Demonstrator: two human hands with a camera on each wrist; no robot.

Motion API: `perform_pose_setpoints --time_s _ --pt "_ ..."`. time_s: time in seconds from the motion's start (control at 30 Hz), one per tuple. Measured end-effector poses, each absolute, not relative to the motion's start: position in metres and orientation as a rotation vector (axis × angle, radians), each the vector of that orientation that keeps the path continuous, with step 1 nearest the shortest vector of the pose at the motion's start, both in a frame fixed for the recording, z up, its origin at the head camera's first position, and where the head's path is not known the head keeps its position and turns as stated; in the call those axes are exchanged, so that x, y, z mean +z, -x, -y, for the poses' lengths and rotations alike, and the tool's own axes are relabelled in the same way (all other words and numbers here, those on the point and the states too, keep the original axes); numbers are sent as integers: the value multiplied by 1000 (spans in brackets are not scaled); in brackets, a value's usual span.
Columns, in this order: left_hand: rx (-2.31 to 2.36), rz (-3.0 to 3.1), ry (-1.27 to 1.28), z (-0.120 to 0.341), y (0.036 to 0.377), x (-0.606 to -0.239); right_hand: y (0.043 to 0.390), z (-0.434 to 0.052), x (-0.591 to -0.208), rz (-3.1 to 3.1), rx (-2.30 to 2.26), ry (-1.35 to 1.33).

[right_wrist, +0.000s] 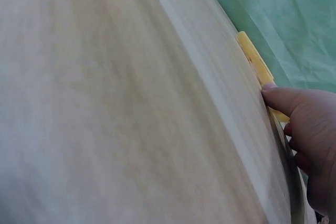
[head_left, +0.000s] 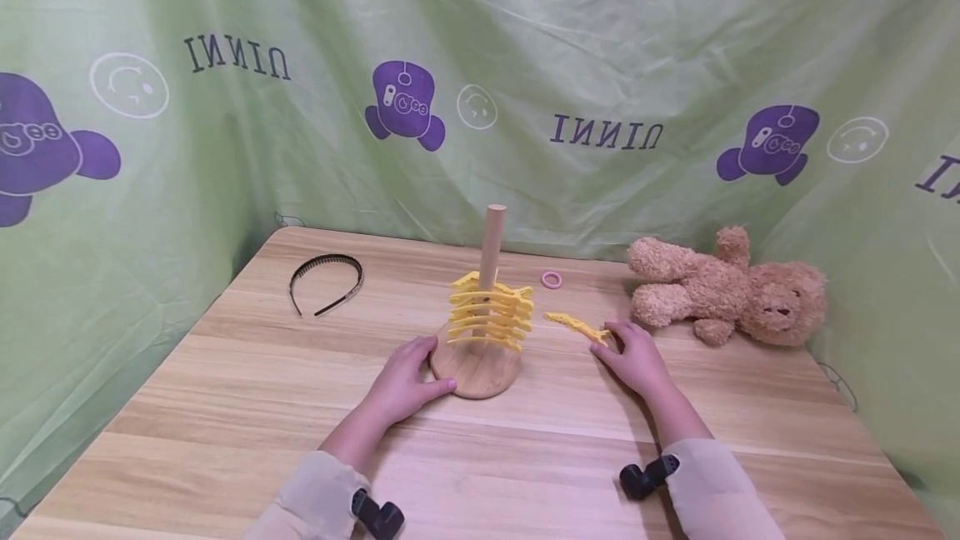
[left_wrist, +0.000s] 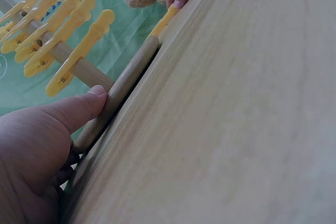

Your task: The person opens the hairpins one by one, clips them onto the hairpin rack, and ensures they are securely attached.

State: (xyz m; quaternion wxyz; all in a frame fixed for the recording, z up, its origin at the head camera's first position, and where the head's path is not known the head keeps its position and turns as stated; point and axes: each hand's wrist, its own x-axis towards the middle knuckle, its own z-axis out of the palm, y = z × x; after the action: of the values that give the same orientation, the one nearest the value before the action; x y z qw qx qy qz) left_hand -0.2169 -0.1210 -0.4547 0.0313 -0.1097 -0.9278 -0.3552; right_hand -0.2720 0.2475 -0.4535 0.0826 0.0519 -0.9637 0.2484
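Several yellow plastic hair clips (head_left: 491, 315) already sit threaded in a stack on the upright wooden peg (head_left: 492, 247) of a round wooden stand (head_left: 476, 369), which stands near the middle of the light wooden bench (head_left: 225, 390). One more loose yellow plastic hair clip (head_left: 576, 326) lies flat on the bench just to the right of the stand, apart from it.

The left hand (head_left: 405, 377) rests against the near-left rim of the stand's base; the left wrist view shows its thumb (left_wrist: 79, 109) pressed on the rim with the fingers tucked beneath, so it appears to be steadying the stand rather than lifting it. The right hand (head_left: 633, 354) lies low on the bench with its fingertips touching the near end of the loose clip; the right wrist view shows one finger (right_wrist: 281, 98) laid on the clip, but whether it is truly pinched I cannot tell.

Judging from this, most of the stacking looks done: the peg carries a good pile with bare wood above it, and the loose clip is the only one seen off the stand.

Off to the sides lie a black plastic toothed headband (head_left: 327, 281), a small pink hair tie (head_left: 552, 279) and a brown plush teddy bear (head_left: 723, 290) on its side, with green printed cloth (head_left: 600, 40) behind.
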Motion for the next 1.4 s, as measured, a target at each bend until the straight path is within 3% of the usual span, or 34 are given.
perform_pose_setpoints --time_s 0.7,0.93,1.4 --pt "-1102 2843 352 121 217 -455 260 -246 -454 2776 907 -139" --pt "-1101 2839 355 121 217 -455 248 -230 -433 2623 1118 -125" --pt "-1100 2840 356 121 217 -455 231 -202 -366 2398 1029 -258"
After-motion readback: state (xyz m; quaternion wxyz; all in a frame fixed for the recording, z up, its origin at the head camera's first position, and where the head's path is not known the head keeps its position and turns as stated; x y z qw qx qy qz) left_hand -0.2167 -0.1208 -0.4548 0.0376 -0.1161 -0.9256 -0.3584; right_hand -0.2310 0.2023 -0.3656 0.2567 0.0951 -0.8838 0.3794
